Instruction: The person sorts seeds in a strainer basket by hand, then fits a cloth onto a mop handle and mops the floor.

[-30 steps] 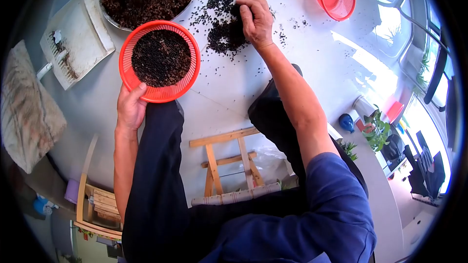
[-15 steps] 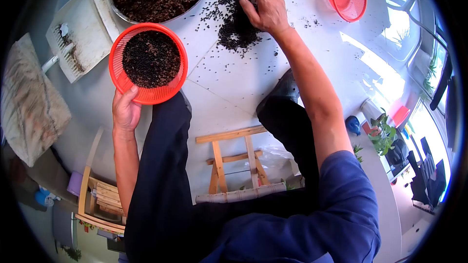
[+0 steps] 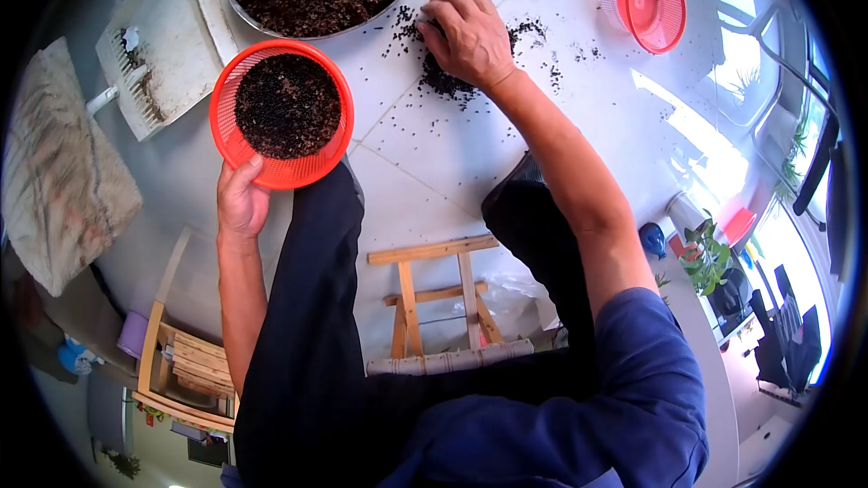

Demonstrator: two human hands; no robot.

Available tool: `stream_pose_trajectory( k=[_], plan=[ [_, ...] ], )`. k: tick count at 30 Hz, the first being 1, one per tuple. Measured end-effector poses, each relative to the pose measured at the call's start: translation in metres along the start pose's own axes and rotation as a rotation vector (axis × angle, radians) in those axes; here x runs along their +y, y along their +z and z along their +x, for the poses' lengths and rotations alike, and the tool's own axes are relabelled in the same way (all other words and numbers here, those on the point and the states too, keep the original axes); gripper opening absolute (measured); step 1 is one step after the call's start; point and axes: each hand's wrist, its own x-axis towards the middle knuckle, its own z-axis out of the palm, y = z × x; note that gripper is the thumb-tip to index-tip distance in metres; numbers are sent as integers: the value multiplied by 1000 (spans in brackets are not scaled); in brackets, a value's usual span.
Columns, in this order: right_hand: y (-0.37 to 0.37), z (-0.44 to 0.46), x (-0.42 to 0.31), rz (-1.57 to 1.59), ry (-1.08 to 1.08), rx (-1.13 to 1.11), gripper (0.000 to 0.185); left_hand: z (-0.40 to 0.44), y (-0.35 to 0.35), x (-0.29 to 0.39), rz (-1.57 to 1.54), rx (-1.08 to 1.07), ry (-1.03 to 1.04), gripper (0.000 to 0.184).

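Right hand [image 3: 475,41] shifted left since the earlier frame, fingers curled over the black grains [image 3: 443,83]

Nearest: left hand [image 3: 242,205] clamped on the red basket [image 3: 312,165], thumb over its lower-left rim. Basket sits left of centre in the frame, part filled with dark grains and brown bits. Round, no long axis; mouth points up, roughly at camera. Risk: one-point grip, so a wrist roll could tip it and spill the load.

Farther: right hand at upper centre, well apart from the left; fingertips partly hidden, can't tell if anything's pinched. Quick sweep could scatter loose grains over the smooth floor [image 3: 420,163].

Beyond: basin [image 3: 366,31] of brown material, upper left. Second basket [image 3: 667,9], upper right, well apart
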Motion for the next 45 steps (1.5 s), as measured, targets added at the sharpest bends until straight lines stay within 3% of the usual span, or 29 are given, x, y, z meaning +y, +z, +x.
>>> stream_pose_trajectory(
  k=[1,5,9,13,18,19,23,26,32,36,37,40,41,44,45],
  plan=[
    [3,4,-4,-66,38,19,33,2,1,0,-2,-5,4,53],
    [20,14,-28,-105,217,-37,39,0,5,1,0,-7,11,54],
    [30,4,-26,-110,135,-20,11,2,7,0,-17,3,21,53],
    [3,-10,-17,-114,63,-75,9,3,4,1,-23,-20,-3,53],
    [-32,-46,13,-14,280,252,33,3,2,0,21,-30,-4,56],
    [-35,-56,16,-47,329,215,47,4,3,-1,25,-34,-7,56],
    [-29,-74,12,-31,314,99,67,3,3,0,27,-21,-11,56],
    [-21,-62,4,-39,214,20,71,1,-2,0,32,-9,-15,57],
    [-12,-40,-13,-72,94,-93,64,2,5,1,34,-2,-9,56],
    [5,-27,-14,-86,42,-81,43,1,10,3,19,-20,-12,53],
    [6,-23,-17,-81,30,-76,29,2,11,3,20,-19,-12,53],
    [16,-19,-10,-95,-40,-160,18,2,13,3,23,-20,-9,53],
    [17,-18,-9,-38,-84,-58,12,3,13,2,23,-27,-14,53],
    [9,-22,-5,-42,-132,-183,21,6,17,1,23,-49,-18,53],
    [7,-21,-4,-60,-174,-134,27,8,19,1,26,-54,-17,53]
  ],
)
